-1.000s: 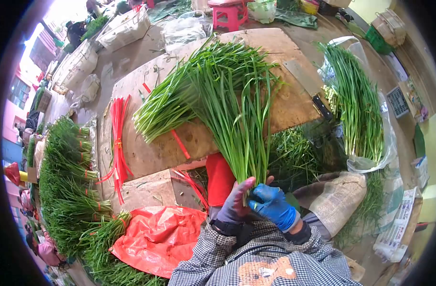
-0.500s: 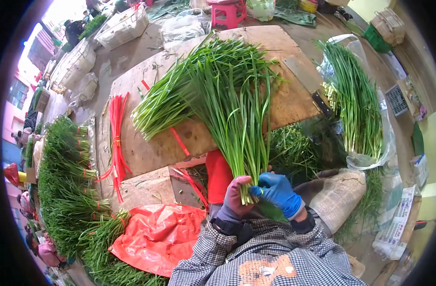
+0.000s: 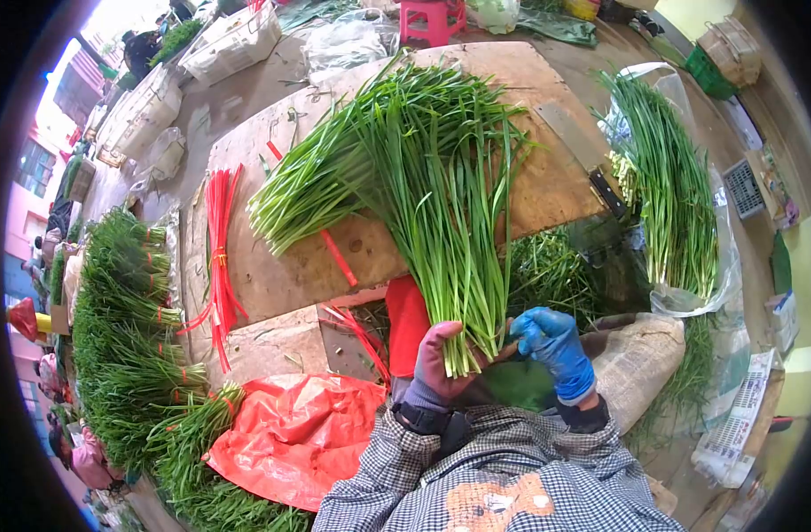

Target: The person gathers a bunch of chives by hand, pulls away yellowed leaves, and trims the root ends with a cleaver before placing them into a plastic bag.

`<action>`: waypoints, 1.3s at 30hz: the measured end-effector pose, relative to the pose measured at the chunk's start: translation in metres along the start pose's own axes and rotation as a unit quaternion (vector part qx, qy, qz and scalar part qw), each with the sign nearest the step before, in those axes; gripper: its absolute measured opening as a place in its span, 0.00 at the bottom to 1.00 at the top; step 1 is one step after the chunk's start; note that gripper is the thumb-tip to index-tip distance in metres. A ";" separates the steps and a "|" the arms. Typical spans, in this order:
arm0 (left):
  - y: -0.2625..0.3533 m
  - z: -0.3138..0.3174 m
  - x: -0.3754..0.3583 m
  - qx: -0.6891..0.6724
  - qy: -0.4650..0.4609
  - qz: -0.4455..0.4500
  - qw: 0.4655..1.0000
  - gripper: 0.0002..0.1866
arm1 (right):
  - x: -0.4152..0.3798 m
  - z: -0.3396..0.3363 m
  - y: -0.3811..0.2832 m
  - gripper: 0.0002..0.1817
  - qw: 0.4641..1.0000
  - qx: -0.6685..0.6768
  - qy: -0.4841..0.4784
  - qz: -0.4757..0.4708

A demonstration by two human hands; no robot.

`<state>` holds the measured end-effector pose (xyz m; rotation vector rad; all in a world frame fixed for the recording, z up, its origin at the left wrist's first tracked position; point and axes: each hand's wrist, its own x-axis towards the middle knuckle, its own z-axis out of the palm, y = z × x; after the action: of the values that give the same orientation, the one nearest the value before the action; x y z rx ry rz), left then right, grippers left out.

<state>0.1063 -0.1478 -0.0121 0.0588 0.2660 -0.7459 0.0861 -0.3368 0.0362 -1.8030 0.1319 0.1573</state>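
Note:
A bunch of long green stalks (image 3: 463,266) is in my left hand (image 3: 442,365), which wears a purple-grey glove and wraps round the pale lower ends. My right hand (image 3: 554,348), in a blue glove, is just right of the stalk ends, its fingers bent together near the bunch's edge; what they hold, if anything, is too small to name. The leafy tops lie over a pile of stalks (image 3: 308,191) on the wooden board (image 3: 538,195). Under that pile runs a red strip (image 3: 338,258). A tied bundle of red strips (image 3: 218,239) lies at the board's left.
Tied green bundles (image 3: 126,328) line the left side, beside a red plastic sheet (image 3: 294,434). More stalks (image 3: 667,186) lie in clear plastic at the right. A sack (image 3: 640,359) is near my right arm. White crates (image 3: 232,49) and a pink stool (image 3: 430,22) stand beyond the board.
My right hand has moved right, away from the stalk ends it was touching. The lower ends are more spread out in my left hand. The whole view has shifted slightly.

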 end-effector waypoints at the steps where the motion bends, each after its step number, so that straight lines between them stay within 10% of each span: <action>1: 0.000 -0.002 0.001 0.001 -0.002 -0.001 1.000 0.35 | 0.000 -0.003 0.000 0.06 0.999 0.020 0.005 0.031; 8: -0.001 -0.011 0.003 0.057 0.012 0.000 0.998 0.36 | -0.005 0.038 -0.016 0.14 0.958 -0.230 -0.127 -0.113; 16: -0.006 -0.020 -0.001 0.110 0.026 0.013 0.993 0.36 | -0.010 0.050 0.004 0.10 0.959 -0.197 -0.108 -0.173; 19: -0.005 -0.029 -0.006 0.134 -0.118 0.047 0.983 0.33 | -0.012 0.051 0.001 0.05 0.983 -0.052 -0.109 -0.139; 23: -0.001 -0.029 -0.012 0.054 0.080 0.071 0.993 0.08 | -0.001 0.015 -0.011 0.05 0.994 -0.044 -0.062 -0.075; 26: 0.003 -0.051 -0.004 -0.052 -0.089 0.000 0.995 0.16 | 0.003 0.019 -0.021 0.06 0.981 -0.120 -0.046 -0.143; 29: -0.005 -0.100 0.009 0.242 0.136 0.103 0.955 0.25 | 0.002 0.037 -0.021 0.06 0.953 -0.230 -0.070 -0.187; 32: 0.001 -0.020 0.003 0.004 0.024 -0.031 0.999 0.28 | 0.000 0.045 -0.012 0.06 0.925 -0.307 -0.107 -0.196; 39: 0.004 -0.004 0.004 -0.011 0.007 -0.022 1.000 0.34 | -0.029 0.013 -0.006 0.06 0.964 -0.144 -0.197 -0.106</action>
<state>0.1108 -0.1468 -0.0168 0.0379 0.2887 -0.7868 0.0582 -0.3229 0.0443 -2.0216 -0.3858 0.3943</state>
